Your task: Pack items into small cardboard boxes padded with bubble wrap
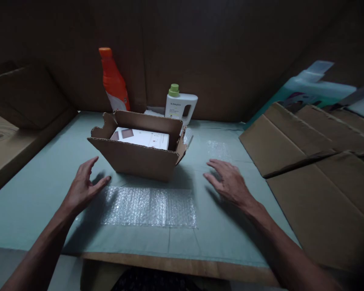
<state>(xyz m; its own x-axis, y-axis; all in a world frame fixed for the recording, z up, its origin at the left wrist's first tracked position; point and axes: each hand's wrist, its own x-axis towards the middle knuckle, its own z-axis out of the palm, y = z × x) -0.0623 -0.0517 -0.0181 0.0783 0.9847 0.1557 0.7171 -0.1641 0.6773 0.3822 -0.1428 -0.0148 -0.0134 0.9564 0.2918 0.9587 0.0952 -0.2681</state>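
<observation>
An open cardboard box (139, 159) stands upright on the table with its top flaps up. Inside it lies a white printed box (142, 138). In front of the cardboard box, a sheet of bubble wrap (148, 207) is spread flat. My left hand (86, 182) is open and holds nothing, above the left end of the bubble wrap and apart from the box. To the right of the box hovers my right hand (229, 182), also open, with its fingers apart. A smaller piece of bubble wrap (218, 149) lies just beyond it.
Behind the box stand an orange bottle (113, 81) and a white jug with a green cap (180, 104). Folded cardboard boxes (318, 182) fill the right side, with a teal bottle (309, 89) behind them. More cardboard (21, 97) is at left. A pale green cloth (48, 182) covers the table.
</observation>
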